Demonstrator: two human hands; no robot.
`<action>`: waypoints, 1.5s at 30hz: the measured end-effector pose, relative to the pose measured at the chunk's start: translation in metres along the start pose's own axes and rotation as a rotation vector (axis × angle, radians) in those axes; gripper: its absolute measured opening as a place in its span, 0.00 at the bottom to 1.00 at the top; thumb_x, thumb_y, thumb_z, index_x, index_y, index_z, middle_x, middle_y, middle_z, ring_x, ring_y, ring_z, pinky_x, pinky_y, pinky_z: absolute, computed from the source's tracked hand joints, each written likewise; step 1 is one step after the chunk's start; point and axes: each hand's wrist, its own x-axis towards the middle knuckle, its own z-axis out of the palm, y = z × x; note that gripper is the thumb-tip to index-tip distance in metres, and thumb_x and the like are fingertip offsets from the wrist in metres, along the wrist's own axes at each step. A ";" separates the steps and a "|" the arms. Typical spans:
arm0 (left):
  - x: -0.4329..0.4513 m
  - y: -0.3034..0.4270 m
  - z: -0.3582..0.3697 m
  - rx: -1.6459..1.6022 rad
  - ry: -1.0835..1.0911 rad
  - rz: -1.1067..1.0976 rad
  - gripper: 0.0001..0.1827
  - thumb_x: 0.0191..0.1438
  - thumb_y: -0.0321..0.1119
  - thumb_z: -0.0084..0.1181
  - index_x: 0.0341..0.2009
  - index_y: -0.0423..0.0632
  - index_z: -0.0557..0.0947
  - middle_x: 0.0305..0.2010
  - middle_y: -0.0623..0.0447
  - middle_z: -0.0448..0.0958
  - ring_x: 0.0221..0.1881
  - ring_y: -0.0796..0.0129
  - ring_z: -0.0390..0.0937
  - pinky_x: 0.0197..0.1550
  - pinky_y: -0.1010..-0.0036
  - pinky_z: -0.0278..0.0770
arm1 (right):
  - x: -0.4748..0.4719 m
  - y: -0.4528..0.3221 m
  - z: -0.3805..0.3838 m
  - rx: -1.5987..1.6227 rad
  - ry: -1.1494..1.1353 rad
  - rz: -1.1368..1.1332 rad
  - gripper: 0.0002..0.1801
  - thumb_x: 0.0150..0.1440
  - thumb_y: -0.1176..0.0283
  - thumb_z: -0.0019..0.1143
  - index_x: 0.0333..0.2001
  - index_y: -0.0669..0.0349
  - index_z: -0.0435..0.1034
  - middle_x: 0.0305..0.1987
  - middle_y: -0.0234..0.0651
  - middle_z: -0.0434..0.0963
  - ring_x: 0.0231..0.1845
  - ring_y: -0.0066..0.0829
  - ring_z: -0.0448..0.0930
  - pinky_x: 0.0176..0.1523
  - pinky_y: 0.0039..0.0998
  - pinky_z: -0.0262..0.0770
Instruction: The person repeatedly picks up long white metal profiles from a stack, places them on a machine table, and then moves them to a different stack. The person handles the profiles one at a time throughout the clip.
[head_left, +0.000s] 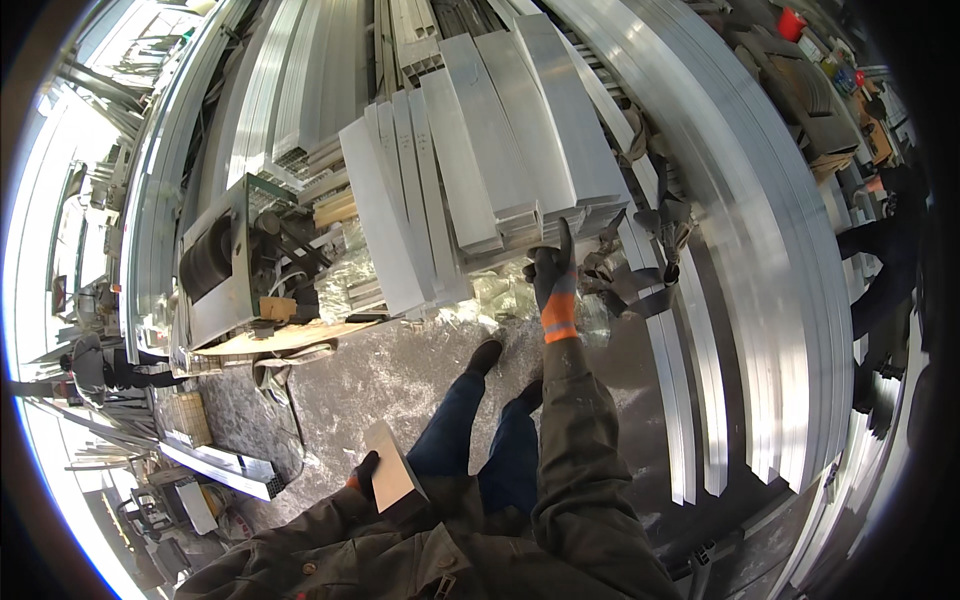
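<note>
My left hand, in a dark glove, grips the edge of a tan rectangular block at waist level. The block has a flat pale face and a dark end; its material is unclear. Stretched forward, my right hand wears a dark glove with an orange cuff. Its index finger points away from me, near the near ends of stacked silver metal profiles. Whether its curled fingers hold something small cannot be seen. Narrower metal profiles lie left of that stack. Crumpled clear plastic film shows below the ends.
Long metal profiles run along my right, with dark straps nearby. To the left stands a machine-like metal frame with a black roller. One person is at far left, another at far right. Concrete floor surrounds my feet.
</note>
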 end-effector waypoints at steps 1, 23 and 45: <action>-0.001 -0.006 -0.003 0.020 0.018 0.028 0.33 0.60 0.60 0.61 0.56 0.45 0.80 0.50 0.43 0.84 0.47 0.51 0.83 0.55 0.54 0.80 | -0.002 0.003 0.004 0.029 -0.081 -0.080 0.37 0.66 0.79 0.48 0.77 0.46 0.52 0.34 0.30 0.74 0.25 0.17 0.68 0.28 0.24 0.70; -0.038 -0.064 -0.018 0.019 0.241 -0.107 0.29 0.61 0.61 0.60 0.49 0.47 0.84 0.44 0.51 0.85 0.40 0.61 0.82 0.46 0.64 0.81 | 0.005 0.063 0.011 0.211 0.100 0.092 0.41 0.65 0.85 0.45 0.78 0.43 0.50 0.36 0.24 0.68 0.28 0.14 0.63 0.29 0.19 0.63; -0.043 -0.046 -0.036 0.122 0.348 -0.119 0.29 0.61 0.61 0.59 0.50 0.46 0.84 0.45 0.50 0.85 0.41 0.60 0.82 0.47 0.63 0.81 | 0.025 0.121 -0.012 0.421 0.190 0.106 0.39 0.62 0.88 0.44 0.75 0.48 0.57 0.31 0.23 0.65 0.25 0.15 0.62 0.27 0.19 0.63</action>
